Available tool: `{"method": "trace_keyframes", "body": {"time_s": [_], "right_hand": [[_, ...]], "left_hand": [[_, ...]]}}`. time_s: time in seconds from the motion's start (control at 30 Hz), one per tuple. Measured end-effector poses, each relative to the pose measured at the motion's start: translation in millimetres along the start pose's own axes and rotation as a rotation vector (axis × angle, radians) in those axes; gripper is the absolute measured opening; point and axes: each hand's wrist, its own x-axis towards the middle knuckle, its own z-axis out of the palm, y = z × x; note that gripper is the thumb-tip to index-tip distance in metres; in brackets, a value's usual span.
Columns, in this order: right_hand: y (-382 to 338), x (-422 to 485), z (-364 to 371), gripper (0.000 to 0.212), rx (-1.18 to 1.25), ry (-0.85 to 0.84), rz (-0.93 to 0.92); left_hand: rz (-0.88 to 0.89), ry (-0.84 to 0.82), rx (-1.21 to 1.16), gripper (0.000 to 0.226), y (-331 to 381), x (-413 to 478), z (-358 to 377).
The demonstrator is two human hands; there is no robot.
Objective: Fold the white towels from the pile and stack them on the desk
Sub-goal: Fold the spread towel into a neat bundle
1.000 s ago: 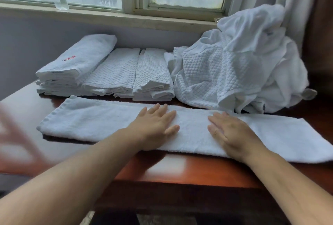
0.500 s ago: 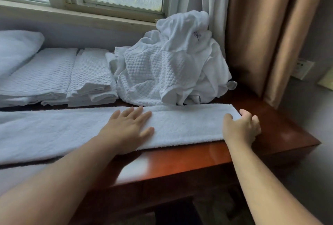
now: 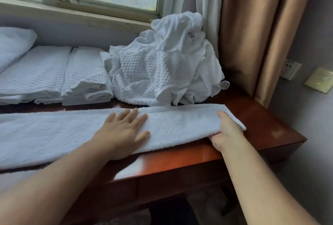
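Note:
A long white towel [image 3: 180,123], folded into a narrow strip, lies across the front of the reddish wooden desk [image 3: 266,122]. My left hand [image 3: 124,131] presses flat on its middle with fingers spread. My right hand [image 3: 227,132] grips the strip's right end, thumb on top and fingers tucked under the slightly lifted edge. Behind it a crumpled pile of white towels [image 3: 162,69] leans against the window wall. Stacks of folded white towels [image 3: 84,78] sit in a row at the back left.
A window sill [image 3: 75,13] runs along the back. A white sheer curtain and a tan curtain [image 3: 252,35] hang at the right, just beyond the pile. The desk's right edge drops off near a wall socket [image 3: 290,68].
My right hand slid from the towel's middle to its right end and took hold of it, lifting the edge a little. My view swung right. The left hand stayed pressed in place.

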Motion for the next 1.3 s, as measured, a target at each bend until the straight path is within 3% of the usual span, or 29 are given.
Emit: {"method": "trace_keyframes", "body": {"time_s": [0.1, 0.2, 0.27, 0.33, 0.43, 0.53, 0.6, 0.73, 0.8, 1.0, 1.13, 1.3], "right_hand": [[4.4, 1.8, 11.3, 0.038, -0.17, 0.092, -0.102], [16.7, -19.2, 23.1, 0.051, -0.352, 0.12, -0.508], [23.6, -44.0, 36.1, 0.043, -0.456, 0.015, -0.791], [33.2, -69.8, 50.9, 0.036, -0.625, -0.12, -1.096], [65.4, -111.1, 75.1, 0.036, -1.046, -0.417, -1.479], [110.3, -141.1, 97.7, 0.029, -1.444, -0.66, -1.67], [135.1, -155.7, 109.8, 0.022, -1.541, -0.846, -1.679], [161.8, -179.1, 133.1, 0.02, -1.528, -1.003, -1.706], [168.4, -184.6, 141.8, 0.024, -1.544, -1.059, -1.669], [177.9, -191.2, 151.5, 0.017, -1.73, -1.157, -1.57], [181.5, -202.5, 167.7, 0.013, -1.668, -1.181, -1.597], [193.1, -219.4, 186.7, 0.013, -1.628, -1.198, -1.704]], "left_hand": [[-0.011, 0.01, -0.01, 0.082, 2.5, -9.9, -1.3], [-0.016, 0.144, -0.2, 0.075, 6.4, -17.1, -7.9], [-0.03, 0.282, -0.528, 0.07, 3.9, -20.3, -18.7], [-0.104, 0.311, -0.999, 0.076, -6.8, -21.5, -35.3], [-0.311, 0.088, -1.608, 0.1, -42.3, -36.6, -66.2], [-0.366, 0.011, -1.915, 0.1, -87.1, -69.5, -80.8], [-0.418, 0.007, -1.834, 0.089, -108.0, -94.4, -81.0], [-0.696, 0.154, -1.14, 0.036, -141.8, -125.9, -81.7], [-0.72, 0.125, -0.994, 0.024, -161.3, -140.4, -91.2], [-0.775, 0.155, -0.925, 0.043, -200.8, -169.7, -108.2], [-0.829, 0.272, -0.869, 0.019, -226.4, -171.5, -104.2], [-0.88, 0.3, -0.893, 0.032, -250.9, -183.8, -105.0]]}}
